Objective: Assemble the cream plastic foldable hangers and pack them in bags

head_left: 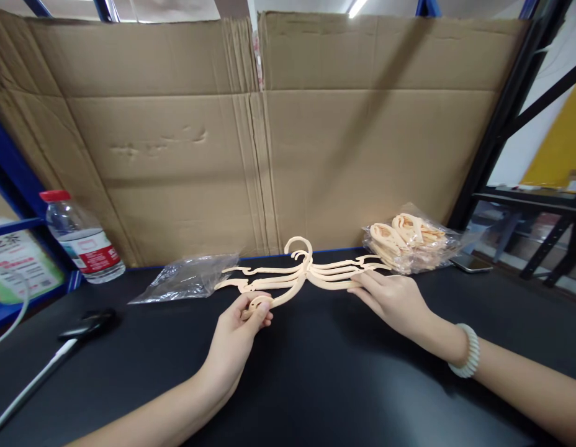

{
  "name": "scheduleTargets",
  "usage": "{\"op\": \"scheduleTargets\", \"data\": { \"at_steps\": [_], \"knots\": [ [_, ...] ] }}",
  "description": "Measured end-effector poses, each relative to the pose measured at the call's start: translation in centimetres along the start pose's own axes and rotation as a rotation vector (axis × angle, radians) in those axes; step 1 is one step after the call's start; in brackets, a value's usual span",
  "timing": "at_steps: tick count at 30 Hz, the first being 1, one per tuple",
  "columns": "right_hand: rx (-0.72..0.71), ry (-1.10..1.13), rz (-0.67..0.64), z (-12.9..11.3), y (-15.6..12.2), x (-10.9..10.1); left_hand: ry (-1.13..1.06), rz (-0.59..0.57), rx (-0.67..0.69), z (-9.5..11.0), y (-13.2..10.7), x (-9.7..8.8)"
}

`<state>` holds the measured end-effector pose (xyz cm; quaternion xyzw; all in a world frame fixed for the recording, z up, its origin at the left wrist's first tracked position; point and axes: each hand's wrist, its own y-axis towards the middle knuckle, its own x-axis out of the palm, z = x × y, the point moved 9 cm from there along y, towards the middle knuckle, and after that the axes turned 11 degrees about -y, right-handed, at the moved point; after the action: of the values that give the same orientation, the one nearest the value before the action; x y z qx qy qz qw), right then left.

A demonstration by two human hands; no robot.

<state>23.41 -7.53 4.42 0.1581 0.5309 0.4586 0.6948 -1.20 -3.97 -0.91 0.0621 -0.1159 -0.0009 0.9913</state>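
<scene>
**Inspector:** Head view, the only one. Item under handling: a stack of hangers [306, 276], cream plastic, lying flat on the black table [316, 397] near its far edge, hooks pointing towards the cardboard wall [176, 136].

**Clerk:** The hands?

**Inspector:** The left hand [239, 332] has its fingers curled closed, with thumb and forefinger pinching the left arm end of the stack. The right hand [391, 299] is spread almost flat, its fingertips resting on the right arm ends and gripping nothing. A white bead bracelet [467, 351] sits on that wrist.

**Clerk:** Step in hand?

**Inspector:** In my judgement, squaring the fanned hangers into one aligned bundle. The arms are splayed, so any further handling calls for both ends to be pressed together evenly, hooks nested.

**Clerk:** Surroundings?

**Inspector:** A filled bag of hangers [411, 243] lies just right of the stack, an empty clear bag [188, 279] just left, and a phone [472, 264] beyond the filled bag.

**Clerk:** Any writing?

**Inspector:** The water bottle [83, 239] has a red cap and a red-and-white label, its print too small to read. A green packet [18, 270] at the far left shows characters, cut off and illegible. There is no marking on the hangers.
</scene>
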Motion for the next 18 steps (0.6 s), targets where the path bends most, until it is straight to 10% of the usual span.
{"op": "scheduleTargets", "data": {
  "at_steps": [18],
  "knots": [
    [-0.082, -0.319, 0.037, -1.2, 0.5, -0.8, -0.077, 0.024, -0.007, 0.3, -0.2, 0.2]
  ]
}}
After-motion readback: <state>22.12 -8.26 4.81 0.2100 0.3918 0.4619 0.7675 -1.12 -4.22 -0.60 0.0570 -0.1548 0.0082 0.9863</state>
